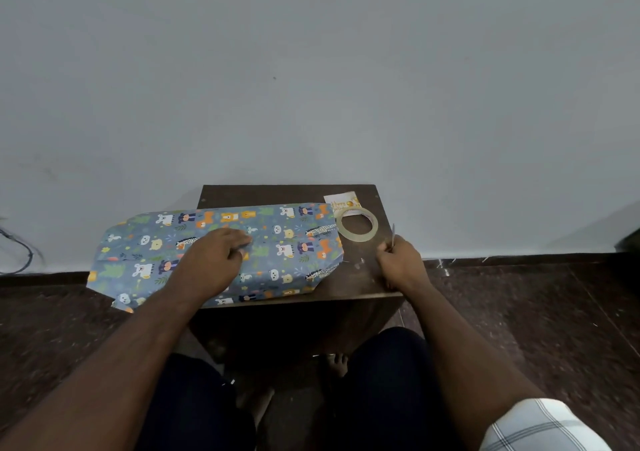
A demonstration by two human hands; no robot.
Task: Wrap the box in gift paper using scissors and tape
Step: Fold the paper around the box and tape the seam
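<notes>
Your left hand [216, 256] lies palm down on top of the box [221, 253], fingers mostly straight and pressing the gift paper [298, 242] flat near the middle of the top face. The box is already covered by the blue animal-print paper and sits on the small dark table [363, 277], taking up the left and centre of it; the paper's left end sticks out past the table edge, loose and creased, and the right end is folded in toward a point.

Your right hand [400, 263] is at the table's right side, fingers curled tight around something thin; a slim pale blade-like tip pokes up above the knuckles. Likely the scissors [393, 234], but too little shows to be sure.

The tape roll [357, 224] lies flat on the table just right of the box's far right corner, between the box and your right hand, apart from the hand. A small card [341, 201] with yellow lettering lies behind the tape, partly under it.

Table stands against a plain grey wall [311, 69]. Dark floor [536, 312] around it. Your knees in dark trousers and a checked sleeve [540, 426] show at the bottom.
</notes>
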